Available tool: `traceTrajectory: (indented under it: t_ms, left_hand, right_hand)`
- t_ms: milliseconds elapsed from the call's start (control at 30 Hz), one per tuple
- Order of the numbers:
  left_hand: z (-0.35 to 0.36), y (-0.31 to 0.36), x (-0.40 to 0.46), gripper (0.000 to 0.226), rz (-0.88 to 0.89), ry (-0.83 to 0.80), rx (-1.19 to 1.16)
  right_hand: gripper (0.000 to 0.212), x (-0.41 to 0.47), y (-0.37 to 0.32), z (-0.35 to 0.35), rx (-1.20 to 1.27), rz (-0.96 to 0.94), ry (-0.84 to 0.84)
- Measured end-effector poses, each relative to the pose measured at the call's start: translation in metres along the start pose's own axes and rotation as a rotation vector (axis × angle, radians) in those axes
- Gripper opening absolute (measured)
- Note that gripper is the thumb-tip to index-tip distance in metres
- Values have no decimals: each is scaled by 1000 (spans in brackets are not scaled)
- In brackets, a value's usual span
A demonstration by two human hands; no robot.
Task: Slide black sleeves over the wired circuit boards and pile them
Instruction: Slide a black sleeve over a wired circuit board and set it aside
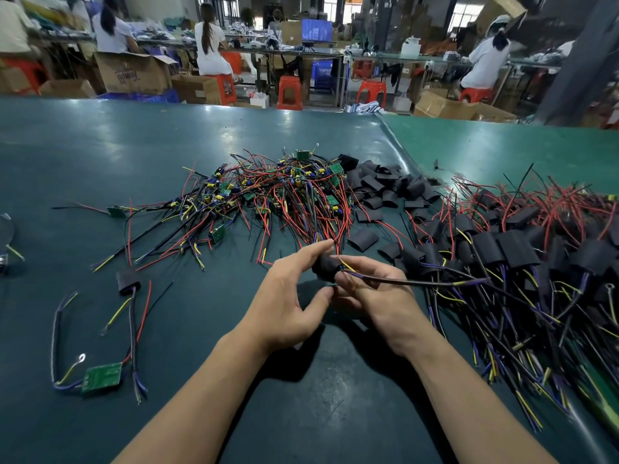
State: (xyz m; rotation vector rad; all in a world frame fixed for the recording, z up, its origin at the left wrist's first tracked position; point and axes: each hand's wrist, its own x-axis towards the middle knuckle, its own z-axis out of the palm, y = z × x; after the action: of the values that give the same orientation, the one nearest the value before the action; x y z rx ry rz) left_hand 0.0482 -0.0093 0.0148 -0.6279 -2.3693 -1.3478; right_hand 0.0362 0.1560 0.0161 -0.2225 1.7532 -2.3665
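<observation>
Your left hand (288, 296) and right hand (375, 293) both grasp 1 black sleeve (324, 267) above the surface (100, 145). Its wire bundle (415, 282) points right, lying almost level, toward the sleeved pile (522, 249).

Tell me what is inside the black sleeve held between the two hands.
Wires enter the black sleeve, pinched by the left hand and right hand: a dark bundle with yellow and purple strands trails right. Any circuit board inside is covered, so it cannot be seen.

Bare mat (318, 396) near; wire heaps (284, 195) beyond.
</observation>
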Motion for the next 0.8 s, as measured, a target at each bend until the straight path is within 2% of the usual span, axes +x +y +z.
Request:
traceTrajectory:
  t_ms: [167, 300, 400, 467, 533, 667, 800]
  left_hand:
    - [1, 0, -1, 64, 15, 1, -13]
    - [4, -3, 0, 63, -42, 31, -30]
    - [8, -5, 4, 53, -31, 191, 174]
    - [7, -6, 6, 45, -21, 292, 338]
    - [6, -6, 5, 40, -38, 293, 409]
    - [8, -1, 4, 33, -117, 234, 312]
    - [9, 3, 2, 44, -119, 240, 242]
  right_hand:
    - [21, 0, 1, 1, 13, -16, -6]
    - [21, 2, 2, 0, 28, -19, 24]
    - [15, 5, 0, -3, 7, -62, 80]
    - [20, 7, -1, -4, 11, -64, 104]
    - [24, 7, 0, -4, -5, -54, 99]
    - [12, 7, 3, -5, -77, -69, 54]
    - [14, 8, 4, -5, -115, -70, 43]
